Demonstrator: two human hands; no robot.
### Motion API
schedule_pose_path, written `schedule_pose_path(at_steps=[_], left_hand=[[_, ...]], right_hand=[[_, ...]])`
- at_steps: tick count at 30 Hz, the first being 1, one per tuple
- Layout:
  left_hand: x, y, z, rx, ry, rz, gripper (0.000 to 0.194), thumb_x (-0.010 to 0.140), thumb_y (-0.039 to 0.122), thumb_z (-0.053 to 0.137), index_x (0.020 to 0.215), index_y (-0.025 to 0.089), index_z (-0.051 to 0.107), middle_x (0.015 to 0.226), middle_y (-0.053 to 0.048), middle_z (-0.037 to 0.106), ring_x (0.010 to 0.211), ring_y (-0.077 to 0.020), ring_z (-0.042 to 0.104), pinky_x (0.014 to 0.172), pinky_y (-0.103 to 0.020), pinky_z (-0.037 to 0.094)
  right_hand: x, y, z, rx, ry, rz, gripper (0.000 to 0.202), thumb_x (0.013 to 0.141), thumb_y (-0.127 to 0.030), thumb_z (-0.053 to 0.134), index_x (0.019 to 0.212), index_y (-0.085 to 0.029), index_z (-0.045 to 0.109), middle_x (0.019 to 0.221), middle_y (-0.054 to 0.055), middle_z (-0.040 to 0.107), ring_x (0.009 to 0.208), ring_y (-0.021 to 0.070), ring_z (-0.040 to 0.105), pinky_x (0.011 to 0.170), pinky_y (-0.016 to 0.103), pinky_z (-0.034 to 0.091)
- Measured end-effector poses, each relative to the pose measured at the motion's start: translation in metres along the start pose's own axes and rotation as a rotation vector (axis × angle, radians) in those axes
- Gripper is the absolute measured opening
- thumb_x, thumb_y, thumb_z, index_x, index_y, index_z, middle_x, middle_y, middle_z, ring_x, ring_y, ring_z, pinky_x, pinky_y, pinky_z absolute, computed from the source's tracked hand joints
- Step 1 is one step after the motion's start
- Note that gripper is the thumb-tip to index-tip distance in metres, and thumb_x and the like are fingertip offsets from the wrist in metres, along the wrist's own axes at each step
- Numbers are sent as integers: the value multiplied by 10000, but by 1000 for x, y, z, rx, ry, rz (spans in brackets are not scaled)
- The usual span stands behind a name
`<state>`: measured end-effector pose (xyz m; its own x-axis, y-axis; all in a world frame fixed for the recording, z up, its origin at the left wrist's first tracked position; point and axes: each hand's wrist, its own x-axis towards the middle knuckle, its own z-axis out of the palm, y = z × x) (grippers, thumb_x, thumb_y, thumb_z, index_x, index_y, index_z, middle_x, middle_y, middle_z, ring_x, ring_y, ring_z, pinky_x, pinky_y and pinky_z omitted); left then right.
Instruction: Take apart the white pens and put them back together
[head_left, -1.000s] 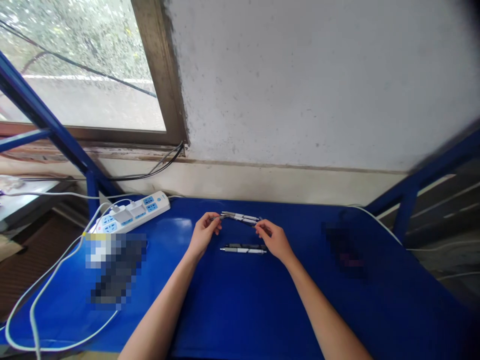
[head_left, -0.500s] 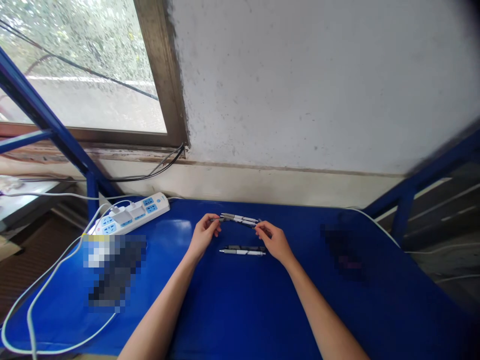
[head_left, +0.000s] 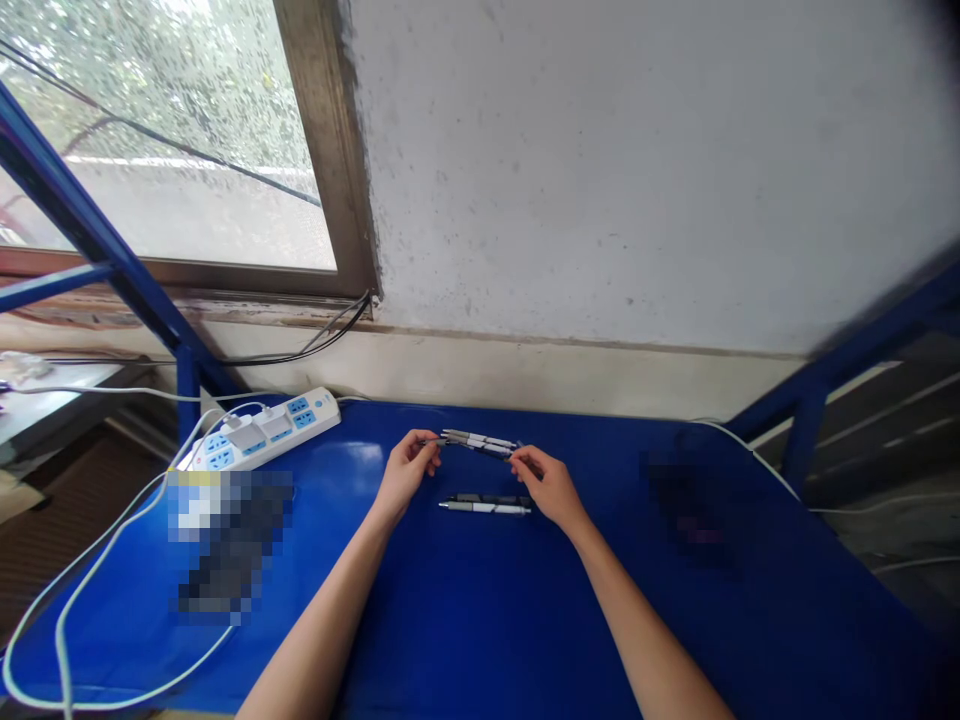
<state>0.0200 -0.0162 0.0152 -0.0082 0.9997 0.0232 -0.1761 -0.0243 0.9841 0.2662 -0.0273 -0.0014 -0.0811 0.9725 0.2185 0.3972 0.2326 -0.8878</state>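
Just below frame centre, the left hand [head_left: 409, 468] and right hand [head_left: 546, 482] — fingers pinched nearly closed — seem to grip opposite ends of the upper pens [head_left: 484, 441]; uneven pressure could roll them apart — lower pens [head_left: 487, 508] risk a knock.

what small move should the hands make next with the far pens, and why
Probably ease the right ends of the far pens slightly away from the person with the right hand: they slant nearer at that side, while the near pens lie almost level. The left hand sits at the opposite ends and could steady them.
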Motion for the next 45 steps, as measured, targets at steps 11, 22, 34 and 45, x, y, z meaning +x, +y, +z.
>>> schedule_pose_path(at_steps=[11, 22, 34, 45], left_hand=[[-1, -4, 1, 97, -55, 0, 296, 790, 416, 638, 926, 155, 603, 654, 7, 603, 563, -105, 530, 536, -216, 414], [-7, 0, 8, 226, -169, -19, 391, 808, 514, 616, 644, 162, 578, 559, 11, 569, 527, -102, 483, 514, -216, 341], [1, -14, -1, 74, -42, -22, 347, 755, 464, 690, 891, 152, 624, 655, 9, 598, 559, -106, 525, 537, -215, 405], [1, -10, 1, 54, -66, -2, 359, 771, 465, 667, 929, 143, 644, 668, -5, 626, 564, -112, 556, 553, -232, 440]], right_hand=[[0, 0, 0, 61, 4, 37, 235, 847, -421, 601, 804, -193, 645, 692, 21, 630, 620, 162, 589, 613, 281, 464], [-3, -14, 16, 458, -5, 124, 282, 796, -430, 680, 915, -181, 737, 828, 82, 733, 680, 188, 649, 628, 320, 512], [6, 27, -21, -446, 401, 34, 282, 778, -429, 581, 845, -168, 663, 812, 101, 612, 759, 245, 564, 754, 404, 459], [2, 39, -19, -585, 302, 58, 102, 762, -295, 572, 714, -208, 597, 784, 81, 586, 790, 255, 553, 740, 381, 439]])
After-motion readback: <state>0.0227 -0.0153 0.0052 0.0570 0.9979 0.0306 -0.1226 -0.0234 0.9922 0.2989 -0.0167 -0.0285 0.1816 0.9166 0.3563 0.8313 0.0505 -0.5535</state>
